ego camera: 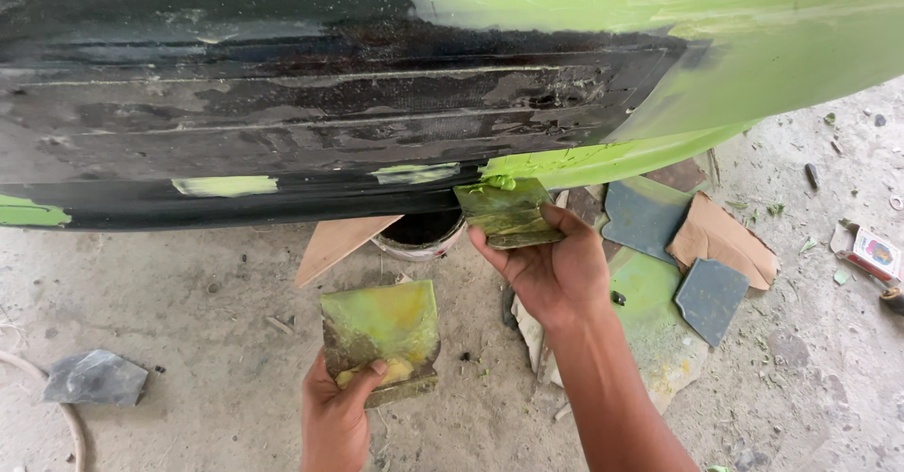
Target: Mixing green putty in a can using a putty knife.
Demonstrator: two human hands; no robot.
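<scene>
Here the right hand (556,270) pinches a putty-smeared scraper (508,212) against the panel (282,124); the left hand (337,414) clasps another card (381,336).

Two bare forearms enter from bottom edge, no sleeves visible. Left hand (337,414): bare, no glove, no ring, no watch; thumb shows short nail with pale yellowish smear. Right hand (554,267): bare, no glove, no ring; wrist without band; forearm long and slim, uncovered down to frame edge. Fingertips of right hand partly hidden, paint traces there not clear.
</scene>
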